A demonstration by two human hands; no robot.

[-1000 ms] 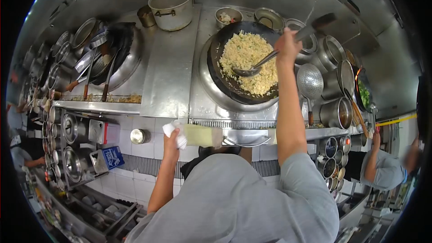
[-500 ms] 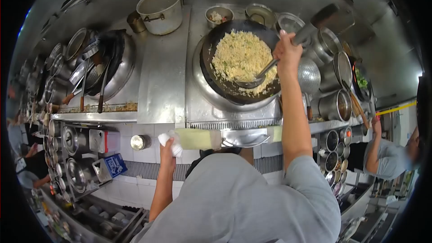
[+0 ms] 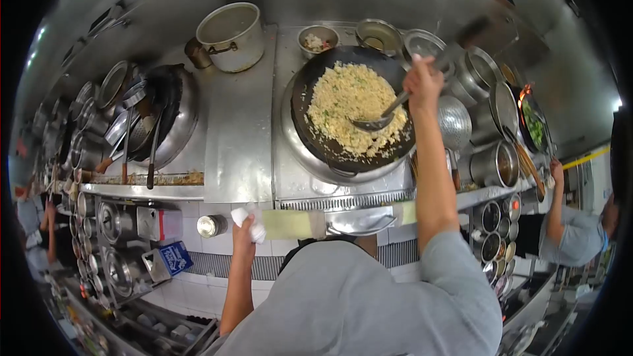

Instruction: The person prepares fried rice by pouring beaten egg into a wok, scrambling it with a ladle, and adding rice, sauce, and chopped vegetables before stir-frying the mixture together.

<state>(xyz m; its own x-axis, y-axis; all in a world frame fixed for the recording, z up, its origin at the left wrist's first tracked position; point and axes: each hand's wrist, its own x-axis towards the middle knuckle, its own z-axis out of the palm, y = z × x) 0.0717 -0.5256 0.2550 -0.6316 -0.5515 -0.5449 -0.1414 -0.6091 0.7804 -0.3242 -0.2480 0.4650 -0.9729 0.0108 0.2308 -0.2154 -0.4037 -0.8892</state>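
Observation:
Fried rice (image 3: pixel 353 102) with green bits fills much of the black wok (image 3: pixel 310 148), which sits on the stove. My right hand (image 3: pixel 424 83) is closed around the handle of a ladle (image 3: pixel 374 124), whose bowl rests in the rice at the wok's right side. Down at the left, in front of the stove edge, my left hand (image 3: pixel 244 229) is wrapped around a white cloth (image 3: pixel 254 224), apart from the wok. A yellow-green cloth (image 3: pixel 287 224) hangs just right of it.
A large pot (image 3: pixel 231 36) stands behind left, near a small bowl of ingredients (image 3: pixel 317 41). Strainers and pots, including a steel pot (image 3: pixel 496 163), crowd the right. A second wok with tools (image 3: pixel 161 118) is at left. Another person (image 3: pixel 572 227) works at a flaming wok (image 3: pixel 533 122) far right.
My right hand has shifted slightly down, and the ladle's handle is tilted differently and blurred. The rice has shifted in the wok. Flames now show at the co-worker's wok.

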